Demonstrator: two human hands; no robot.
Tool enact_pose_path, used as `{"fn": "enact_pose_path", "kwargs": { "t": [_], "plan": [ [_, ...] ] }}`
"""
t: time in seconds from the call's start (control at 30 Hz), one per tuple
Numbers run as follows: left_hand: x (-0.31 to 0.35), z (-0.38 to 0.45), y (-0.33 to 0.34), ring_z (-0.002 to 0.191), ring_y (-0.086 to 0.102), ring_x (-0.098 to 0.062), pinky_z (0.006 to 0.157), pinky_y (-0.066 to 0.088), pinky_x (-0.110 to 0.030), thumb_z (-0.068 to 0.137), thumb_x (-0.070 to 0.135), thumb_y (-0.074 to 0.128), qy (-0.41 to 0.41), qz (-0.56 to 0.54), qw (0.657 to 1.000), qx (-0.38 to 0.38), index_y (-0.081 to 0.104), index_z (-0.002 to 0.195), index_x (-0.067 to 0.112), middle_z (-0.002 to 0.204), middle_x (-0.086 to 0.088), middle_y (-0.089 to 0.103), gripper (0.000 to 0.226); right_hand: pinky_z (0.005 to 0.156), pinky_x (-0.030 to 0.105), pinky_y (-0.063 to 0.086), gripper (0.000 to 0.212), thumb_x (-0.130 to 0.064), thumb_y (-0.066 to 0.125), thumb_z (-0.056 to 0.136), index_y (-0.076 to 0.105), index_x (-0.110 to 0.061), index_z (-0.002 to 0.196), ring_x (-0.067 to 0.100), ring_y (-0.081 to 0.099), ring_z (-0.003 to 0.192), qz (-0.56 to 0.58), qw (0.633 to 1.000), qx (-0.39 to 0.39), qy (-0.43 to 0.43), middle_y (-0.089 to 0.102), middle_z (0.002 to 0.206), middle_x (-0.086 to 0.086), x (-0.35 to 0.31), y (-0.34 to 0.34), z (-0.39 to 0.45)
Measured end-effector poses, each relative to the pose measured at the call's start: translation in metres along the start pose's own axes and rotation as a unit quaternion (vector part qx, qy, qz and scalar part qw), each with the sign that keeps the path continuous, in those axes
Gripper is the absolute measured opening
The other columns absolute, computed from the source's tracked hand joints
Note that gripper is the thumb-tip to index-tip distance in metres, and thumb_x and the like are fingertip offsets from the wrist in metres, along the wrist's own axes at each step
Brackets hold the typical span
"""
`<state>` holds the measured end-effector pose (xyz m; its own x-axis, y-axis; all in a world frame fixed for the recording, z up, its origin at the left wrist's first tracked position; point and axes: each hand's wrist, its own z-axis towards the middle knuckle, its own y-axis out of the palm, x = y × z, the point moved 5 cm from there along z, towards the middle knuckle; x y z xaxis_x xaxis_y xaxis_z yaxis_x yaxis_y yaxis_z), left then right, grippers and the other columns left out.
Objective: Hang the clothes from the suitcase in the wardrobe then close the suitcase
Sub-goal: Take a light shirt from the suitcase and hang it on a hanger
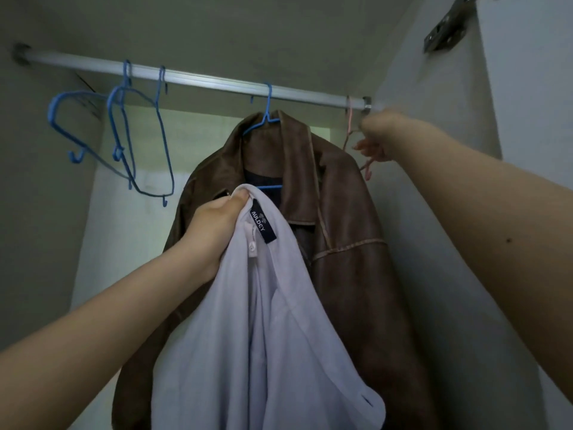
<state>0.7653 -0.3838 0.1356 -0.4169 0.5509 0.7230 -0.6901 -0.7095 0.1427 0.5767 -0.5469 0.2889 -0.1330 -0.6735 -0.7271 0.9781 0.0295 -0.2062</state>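
Note:
My left hand (214,231) grips the collar of a pale lilac shirt (273,330) with a dark label; the shirt hangs down in front of me. Behind it a brown leather jacket (341,237) hangs on a blue hanger (266,119) from the metal wardrobe rail (192,80). My right hand (378,138) is raised at the rail's right end and grips a thin pink hanger (350,131) that hooks over the rail. The suitcase is out of view.
Three bare blue wire hangers (130,135) hang at the rail's left part. Wardrobe walls close in on both sides, and a metal door hinge (446,29) sits at the upper right on the open door.

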Motion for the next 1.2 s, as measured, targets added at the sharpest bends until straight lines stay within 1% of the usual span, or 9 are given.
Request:
{"fn": "enact_pose_path", "kwargs": {
  "t": [0.13,0.3,0.4,0.5,0.63,0.77,0.93,1.1,1.2],
  "plan": [
    [-0.008,-0.002,-0.020,0.047,0.062,-0.006,0.042,0.043,-0.013,0.091,0.037,0.054,0.002,0.033,0.999,0.009,0.063,0.068,0.018,0.053,0.004,0.066,0.032,0.033,0.017,0.025,0.031,-0.005,0.034,0.098,0.037,-0.012,0.068,0.010,0.029,0.046,0.013,0.999,-0.044,0.021,0.035,0.063,0.002,0.010,0.012,0.013],
    [-0.018,-0.006,-0.042,0.065,0.068,-0.014,0.060,0.050,-0.027,0.090,0.040,0.054,-0.014,0.070,0.997,0.026,0.069,0.085,0.012,0.071,-0.003,0.073,0.032,0.048,0.021,0.027,0.015,-0.015,0.041,0.096,0.045,-0.017,0.082,0.014,0.030,0.055,0.090,0.995,0.035,-0.038,0.042,0.091,0.008,0.017,0.006,0.023],
    [-0.019,-0.008,-0.053,0.082,0.068,-0.028,0.076,0.052,-0.037,0.089,0.043,0.054,-0.015,0.077,0.997,0.018,0.069,0.096,0.006,0.088,-0.014,0.072,0.040,0.049,0.020,0.029,0.015,-0.019,0.035,0.096,0.047,-0.018,0.086,0.012,0.035,0.056,0.135,0.989,0.037,-0.049,0.045,0.086,0.006,0.018,0.005,0.024],
    [-0.020,-0.009,-0.063,0.078,0.067,-0.026,0.071,0.052,-0.034,0.089,0.043,0.054,-0.013,0.083,0.996,0.028,0.069,0.092,0.008,0.083,-0.011,0.073,0.038,0.048,0.021,0.040,0.015,-0.011,0.047,0.087,0.050,-0.019,0.074,0.012,0.045,0.051,0.079,0.991,0.050,-0.092,0.047,0.068,0.000,0.017,0.003,0.018],
    [-0.027,-0.016,-0.069,0.071,0.066,-0.022,0.067,0.051,-0.031,0.090,0.041,0.054,-0.018,0.096,0.995,0.034,0.067,0.095,0.001,0.083,-0.015,0.072,0.042,0.042,0.024,0.040,0.022,-0.005,0.044,0.084,0.060,-0.003,0.099,0.017,0.047,0.035,0.111,0.989,0.092,-0.034,0.050,0.061,0.007,0.037,0.007,0.008],
    [-0.037,-0.031,-0.074,0.062,0.066,-0.015,0.060,0.051,-0.026,0.092,0.040,0.051,-0.032,0.096,0.995,0.016,0.067,0.089,0.004,0.074,-0.009,0.072,0.039,0.031,0.015,0.035,0.014,-0.005,0.042,0.087,0.054,-0.008,0.080,0.010,0.042,0.021,0.150,0.987,0.060,0.013,0.051,0.048,0.005,0.049,0.008,-0.018],
    [-0.049,-0.055,-0.091,0.054,0.064,-0.008,0.054,0.046,-0.023,0.093,0.041,0.048,-0.058,0.102,0.993,0.011,0.067,0.080,0.015,0.061,0.003,0.070,0.034,0.028,0.014,0.036,0.019,0.000,0.046,0.083,0.051,-0.004,0.066,0.009,0.039,0.018,0.084,0.995,0.050,-0.016,0.044,0.056,0.008,0.043,-0.001,-0.062],
    [-0.059,-0.083,-0.099,0.057,0.066,-0.010,0.059,0.050,-0.025,0.093,0.041,0.048,-0.075,0.067,0.995,-0.005,0.069,0.081,0.013,0.066,-0.001,0.071,0.037,0.028,0.015,0.038,0.011,0.003,0.045,0.082,0.056,0.000,0.086,0.011,0.039,0.018,0.041,0.997,0.060,0.014,0.045,0.058,0.009,0.049,-0.007,-0.109],
    [-0.069,-0.109,-0.096,0.061,0.068,-0.011,0.053,0.050,-0.017,0.096,0.037,0.046,-0.095,0.045,0.994,-0.034,0.071,0.078,0.019,0.070,-0.001,0.073,0.036,0.029,0.014,0.038,0.014,0.000,0.046,0.083,0.055,-0.005,0.073,0.010,0.039,0.019,0.023,0.997,0.060,0.048,0.046,0.058,0.007,0.067,-0.007,-0.140]
  ]
}}
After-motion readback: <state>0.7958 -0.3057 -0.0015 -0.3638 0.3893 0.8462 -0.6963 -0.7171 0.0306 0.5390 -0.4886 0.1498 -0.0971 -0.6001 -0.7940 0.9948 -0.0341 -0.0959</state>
